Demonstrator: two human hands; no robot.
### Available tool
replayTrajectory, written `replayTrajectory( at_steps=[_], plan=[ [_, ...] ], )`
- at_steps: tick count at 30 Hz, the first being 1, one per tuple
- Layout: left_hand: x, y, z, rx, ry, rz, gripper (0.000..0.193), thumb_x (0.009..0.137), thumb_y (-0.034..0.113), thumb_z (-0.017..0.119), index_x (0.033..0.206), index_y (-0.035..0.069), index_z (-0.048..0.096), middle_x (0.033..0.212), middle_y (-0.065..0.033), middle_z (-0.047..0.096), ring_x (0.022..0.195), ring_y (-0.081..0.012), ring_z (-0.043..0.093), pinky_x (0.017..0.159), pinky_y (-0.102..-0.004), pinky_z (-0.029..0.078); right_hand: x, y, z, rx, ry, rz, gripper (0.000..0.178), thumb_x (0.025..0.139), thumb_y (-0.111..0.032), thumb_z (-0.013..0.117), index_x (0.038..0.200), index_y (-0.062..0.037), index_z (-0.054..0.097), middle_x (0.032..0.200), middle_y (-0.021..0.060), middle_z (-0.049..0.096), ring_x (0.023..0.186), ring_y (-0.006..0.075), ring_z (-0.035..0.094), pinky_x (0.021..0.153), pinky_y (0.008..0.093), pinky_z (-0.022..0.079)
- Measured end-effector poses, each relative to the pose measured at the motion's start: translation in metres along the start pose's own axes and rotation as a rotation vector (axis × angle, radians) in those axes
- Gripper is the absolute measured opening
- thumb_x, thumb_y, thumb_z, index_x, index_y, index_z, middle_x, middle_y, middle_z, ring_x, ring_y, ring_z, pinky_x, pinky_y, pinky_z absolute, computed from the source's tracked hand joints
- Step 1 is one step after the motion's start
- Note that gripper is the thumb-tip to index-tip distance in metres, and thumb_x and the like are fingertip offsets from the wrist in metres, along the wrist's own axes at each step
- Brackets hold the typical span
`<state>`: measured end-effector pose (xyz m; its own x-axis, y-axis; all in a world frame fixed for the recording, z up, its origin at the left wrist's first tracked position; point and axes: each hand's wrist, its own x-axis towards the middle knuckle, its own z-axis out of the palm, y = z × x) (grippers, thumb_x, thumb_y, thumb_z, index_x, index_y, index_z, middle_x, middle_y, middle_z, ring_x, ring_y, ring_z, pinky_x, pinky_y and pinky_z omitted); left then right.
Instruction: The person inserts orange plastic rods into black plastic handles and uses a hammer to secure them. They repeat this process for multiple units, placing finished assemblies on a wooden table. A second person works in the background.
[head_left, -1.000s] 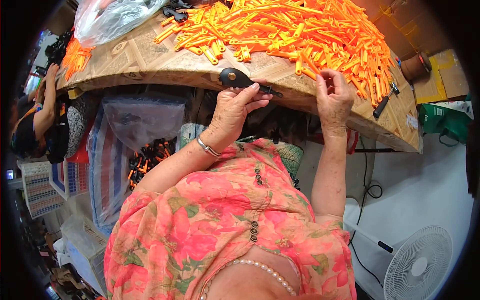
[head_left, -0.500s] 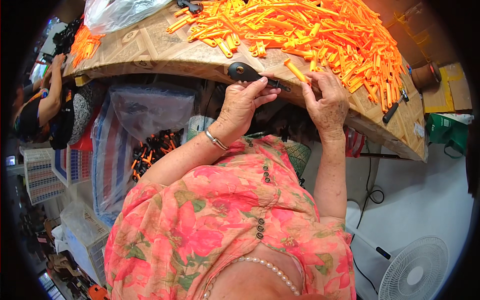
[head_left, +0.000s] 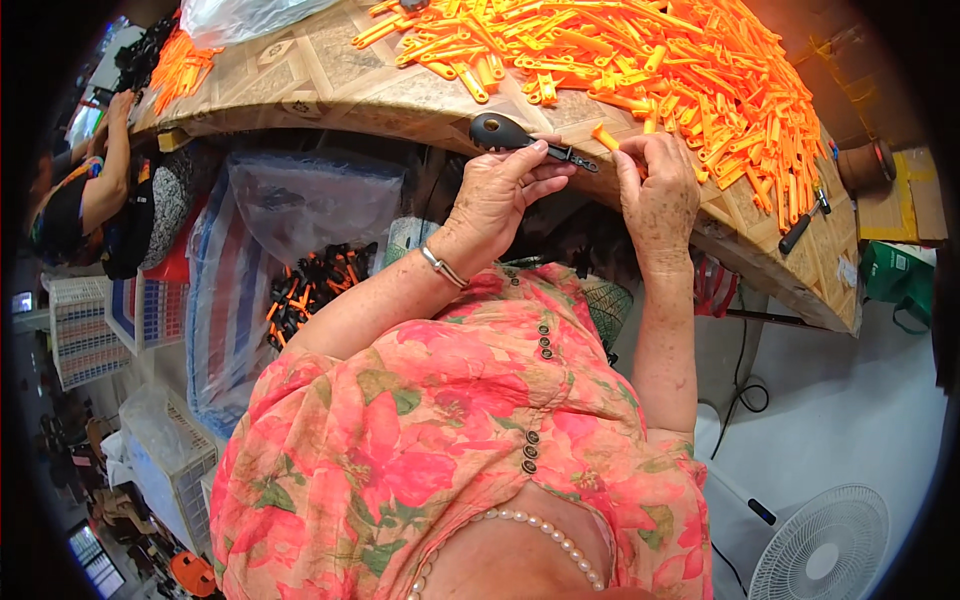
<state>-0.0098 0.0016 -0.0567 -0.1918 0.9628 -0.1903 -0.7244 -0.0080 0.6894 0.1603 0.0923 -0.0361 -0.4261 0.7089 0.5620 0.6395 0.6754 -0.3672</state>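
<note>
My left hand (head_left: 497, 192) is closed on a black plastic handle (head_left: 503, 132). The handle has a rounded end with a hole, and its narrow stem points right toward my other hand. My right hand (head_left: 662, 200) pinches an orange plastic piece (head_left: 605, 138), whose tip sticks out to the left past the fingers. The handle's stem and the orange piece are close but apart. Both hands are at the table's near edge, just below a large heap of orange plastic pieces (head_left: 620, 60). Fingers cover part of both held parts.
A small hammer (head_left: 803, 222) and a brown spool (head_left: 866, 166) are at the right of the patterned table (head_left: 330, 75). Below left, a striped bag (head_left: 215, 310) holds black-and-orange parts (head_left: 312, 290). A white fan (head_left: 822, 560) stands lower right. Another person's arm (head_left: 108, 180) shows far left.
The view has shifted slightly. The black handle remains in my left hand; my right fingers have closed further over the orange piece, so less of it shows.
</note>
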Motion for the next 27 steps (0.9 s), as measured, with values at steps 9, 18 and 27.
replayTrajectory(
  at_steps=[9, 18, 27],
  plan=[
    [-0.001, 0.001, -0.002, -0.008, 0.021, 0.014, 0.025, 0.096, 0.015, 0.06, 0.114, -0.003, 0.063, 0.108, -0.012, 0.067, 0.099, -0.0234, 0.068, 0.087, -0.0333, 0.057, -0.005, 0.001, -0.004, -0.017, -0.023, -0.049, 0.02, 0.084, -0.014, 0.069, 0.103, -0.0088, 0.071, 0.093, 0.009, 0.061, 0.095, 0.0287, 0.058, 0.084, 0.0428, 0.045],
    [0.002, -0.004, -0.002, -0.018, -0.014, -0.015, 0.026, 0.095, 0.013, 0.061, 0.115, -0.003, 0.062, 0.108, -0.0131, 0.068, 0.1, -0.0236, 0.068, 0.087, -0.032, 0.057, -0.019, 0.012, -0.012, -0.035, 0.087, -0.092, 0.016, 0.086, -0.006, 0.066, 0.102, -0.003, 0.064, 0.097, 0.011, 0.063, 0.097, 0.0286, 0.059, 0.086, 0.0405, 0.047],
    [-0.004, -0.003, 0.013, 0.053, -0.076, 0.03, 0.024, 0.092, 0.006, 0.063, 0.115, -0.003, 0.064, 0.107, -0.0123, 0.069, 0.099, -0.0209, 0.068, 0.088, -0.0318, 0.057, -0.038, -0.024, -0.025, 0.562, -0.02, 0.17, 0.016, 0.089, 0.003, 0.058, 0.104, -0.0003, 0.064, 0.096, 0.0111, 0.064, 0.091, 0.0201, 0.065, 0.081, 0.0298, 0.051]
  ],
)
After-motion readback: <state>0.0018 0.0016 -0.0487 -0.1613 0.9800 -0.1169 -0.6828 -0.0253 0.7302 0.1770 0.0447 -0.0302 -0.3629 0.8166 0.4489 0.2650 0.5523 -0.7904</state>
